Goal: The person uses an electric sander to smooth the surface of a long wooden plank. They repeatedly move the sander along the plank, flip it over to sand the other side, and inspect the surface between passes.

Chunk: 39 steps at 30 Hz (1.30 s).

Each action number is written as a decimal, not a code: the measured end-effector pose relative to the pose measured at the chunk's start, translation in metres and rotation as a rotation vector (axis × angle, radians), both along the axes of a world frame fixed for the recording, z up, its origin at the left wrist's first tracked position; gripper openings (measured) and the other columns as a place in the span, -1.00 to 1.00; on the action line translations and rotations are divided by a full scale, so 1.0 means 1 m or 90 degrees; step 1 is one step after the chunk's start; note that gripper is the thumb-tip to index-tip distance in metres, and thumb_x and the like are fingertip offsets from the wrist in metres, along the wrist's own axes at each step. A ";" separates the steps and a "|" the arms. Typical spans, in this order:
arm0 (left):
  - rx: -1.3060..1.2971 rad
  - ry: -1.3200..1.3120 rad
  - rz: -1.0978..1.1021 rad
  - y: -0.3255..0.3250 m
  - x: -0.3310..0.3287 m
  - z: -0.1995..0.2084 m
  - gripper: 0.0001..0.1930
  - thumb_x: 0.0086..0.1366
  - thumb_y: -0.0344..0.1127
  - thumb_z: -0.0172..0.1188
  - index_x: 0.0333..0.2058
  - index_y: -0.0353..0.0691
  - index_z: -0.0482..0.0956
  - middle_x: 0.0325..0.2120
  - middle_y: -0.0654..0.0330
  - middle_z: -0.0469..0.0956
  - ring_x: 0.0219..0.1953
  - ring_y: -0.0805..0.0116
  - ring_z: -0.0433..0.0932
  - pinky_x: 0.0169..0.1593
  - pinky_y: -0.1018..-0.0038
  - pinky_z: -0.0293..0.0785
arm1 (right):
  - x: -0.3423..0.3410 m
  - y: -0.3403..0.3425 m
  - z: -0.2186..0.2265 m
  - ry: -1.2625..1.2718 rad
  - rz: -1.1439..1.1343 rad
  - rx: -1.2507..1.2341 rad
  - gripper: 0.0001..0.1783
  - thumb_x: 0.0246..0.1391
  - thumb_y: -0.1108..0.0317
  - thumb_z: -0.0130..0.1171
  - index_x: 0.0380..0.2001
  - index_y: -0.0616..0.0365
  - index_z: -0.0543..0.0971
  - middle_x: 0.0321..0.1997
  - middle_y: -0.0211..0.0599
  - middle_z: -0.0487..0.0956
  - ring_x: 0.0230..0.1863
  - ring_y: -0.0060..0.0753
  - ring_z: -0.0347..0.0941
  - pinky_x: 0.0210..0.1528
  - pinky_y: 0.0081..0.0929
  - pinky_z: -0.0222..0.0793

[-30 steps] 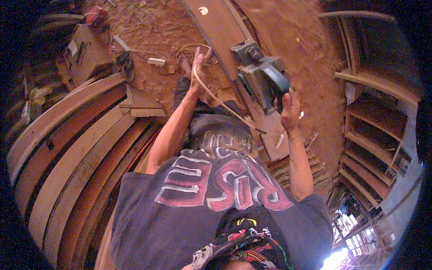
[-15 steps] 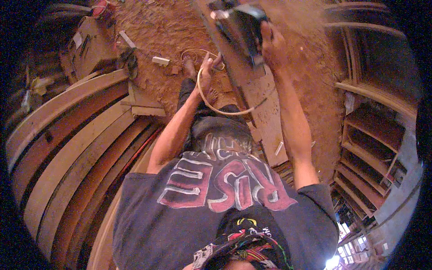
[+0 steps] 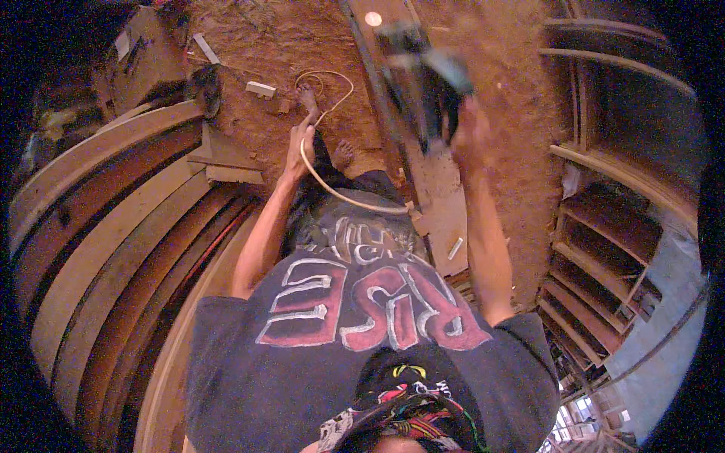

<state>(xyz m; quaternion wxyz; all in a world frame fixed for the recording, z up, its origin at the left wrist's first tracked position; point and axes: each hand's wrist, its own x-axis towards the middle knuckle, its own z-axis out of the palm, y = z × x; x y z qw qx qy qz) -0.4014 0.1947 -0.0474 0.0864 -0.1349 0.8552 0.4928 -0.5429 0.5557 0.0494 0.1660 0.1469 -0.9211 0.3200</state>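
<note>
My right hand (image 3: 471, 127), smeared by motion, is closed on the rear of a dark and teal power tool that looks like an electric planer (image 3: 427, 94). The tool rests on a long wooden plank (image 3: 442, 192) running away from me; its underside is hidden. Left of the plank, my left hand (image 3: 300, 142) is closed around a pale power cord (image 3: 343, 198). The cord loops on the ground beyond that hand and curves back across my lap toward the plank.
Curved-looking stacked boards (image 3: 113, 226) fill the left side. A small white block (image 3: 260, 90) and wood scraps lie on the shavings-covered ground (image 3: 249, 45). Wooden frames with slats (image 3: 604, 264) stand on the right. My bare feet (image 3: 342, 155) are left of the plank.
The planer and my right hand have come back along the plank toward me. My left hand has moved left, away from the plank's edge, drawing the cord with it.
</note>
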 end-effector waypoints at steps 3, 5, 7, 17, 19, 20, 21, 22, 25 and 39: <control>0.064 -0.036 0.026 -0.004 0.041 -0.011 -0.46 0.54 -0.08 -0.16 0.28 -0.39 0.34 0.20 -0.23 0.42 0.26 -0.17 0.38 0.33 0.20 0.25 | 0.128 0.040 0.037 -0.249 -0.054 -0.021 -0.40 0.40 -0.17 -0.16 -0.13 0.20 0.54 -0.40 -0.38 0.57 -0.45 -0.38 0.46 -0.42 -0.41 0.37; 0.081 -0.080 0.006 0.001 0.049 -0.014 -0.47 0.53 -0.07 -0.14 0.27 -0.35 0.36 0.18 -0.21 0.43 0.25 -0.17 0.39 0.30 0.19 0.27 | 0.161 0.037 0.089 -0.530 -0.102 -0.264 -0.29 0.37 -0.31 -0.24 -0.15 0.20 0.52 -0.40 -0.41 0.56 -0.44 -0.42 0.46 -0.43 -0.43 0.37; 0.039 -0.157 -0.073 0.009 0.041 0.008 -0.48 0.53 -0.07 -0.13 0.26 -0.33 0.37 0.18 -0.21 0.43 0.25 -0.16 0.39 0.30 0.20 0.28 | 0.180 0.051 0.070 -0.495 -0.128 -0.245 -0.29 0.38 -0.30 -0.26 -0.17 0.20 0.51 -0.40 -0.38 0.56 -0.45 -0.41 0.46 -0.42 -0.42 0.37; 0.103 -0.111 0.001 0.003 0.045 0.020 -0.47 0.54 -0.02 -0.14 0.26 -0.29 0.39 -0.12 -0.14 0.60 -0.02 -0.04 0.59 0.09 0.25 0.45 | -0.066 -0.088 0.081 -0.264 -0.041 -0.129 -0.29 0.42 -0.23 -0.26 -0.23 0.19 0.63 -0.27 0.09 0.67 -0.23 0.22 0.60 -0.12 0.00 0.47; 0.101 -0.110 0.009 0.004 0.047 0.022 -0.48 0.55 -0.02 -0.14 0.25 -0.28 0.39 -0.17 -0.10 0.61 -0.07 0.01 0.60 0.04 0.26 0.47 | -0.111 -0.112 0.082 -0.295 -0.024 -0.120 -0.21 0.42 -0.28 -0.28 -0.38 0.28 0.56 -0.51 -0.26 0.55 -0.48 -0.31 0.46 -0.36 -0.21 0.34; 0.098 -0.111 0.012 0.004 0.049 0.020 -0.49 0.55 -0.03 -0.14 0.25 -0.28 0.40 -0.19 -0.08 0.61 -0.10 0.04 0.60 0.02 0.27 0.48 | -0.121 -0.113 0.077 -0.320 -0.014 -0.182 -0.27 0.40 -0.29 -0.24 -0.22 0.22 0.57 -0.32 -0.14 0.57 -0.27 -0.23 0.49 -0.16 -0.21 0.33; 0.109 -0.103 0.023 0.005 0.050 0.017 -0.49 0.55 -0.03 -0.14 0.25 -0.28 0.40 -0.21 -0.07 0.61 -0.12 0.04 0.60 0.01 0.27 0.48 | -0.128 -0.113 0.073 -0.344 -0.008 -0.245 -0.29 0.38 -0.30 -0.19 -0.05 0.17 0.58 -0.12 -0.01 0.60 -0.05 -0.15 0.51 0.03 -0.21 0.32; 0.119 -0.098 0.040 0.006 0.055 0.010 -0.50 0.55 -0.03 -0.14 0.24 -0.28 0.41 -0.23 -0.06 0.61 -0.14 0.04 0.61 -0.01 0.27 0.48 | -0.133 -0.114 0.067 -0.371 0.005 -0.307 -0.27 0.36 -0.31 -0.15 0.11 0.12 0.58 0.08 0.11 0.62 0.16 -0.07 0.54 0.22 -0.21 0.31; 0.100 -0.098 0.041 0.002 0.065 0.007 -0.51 0.55 -0.04 -0.12 0.22 -0.27 0.43 -0.29 -0.03 0.61 -0.20 0.04 0.61 -0.06 0.26 0.49 | -0.088 -0.067 0.041 -0.420 0.038 -0.392 -0.30 0.42 -0.25 -0.22 -0.34 0.18 0.59 -0.52 -0.37 0.53 -0.54 -0.44 0.42 -0.47 -0.35 0.31; 0.093 -0.212 -0.034 0.011 0.055 0.013 -0.50 0.52 -0.03 -0.15 0.23 -0.23 0.41 -0.14 -0.12 0.64 -0.03 -0.13 0.61 0.06 0.20 0.47 | 0.143 0.024 0.033 -0.398 -0.074 -0.141 -0.29 0.40 -0.30 -0.24 -0.20 0.16 0.57 -0.50 -0.45 0.51 -0.52 -0.52 0.38 -0.47 -0.48 0.26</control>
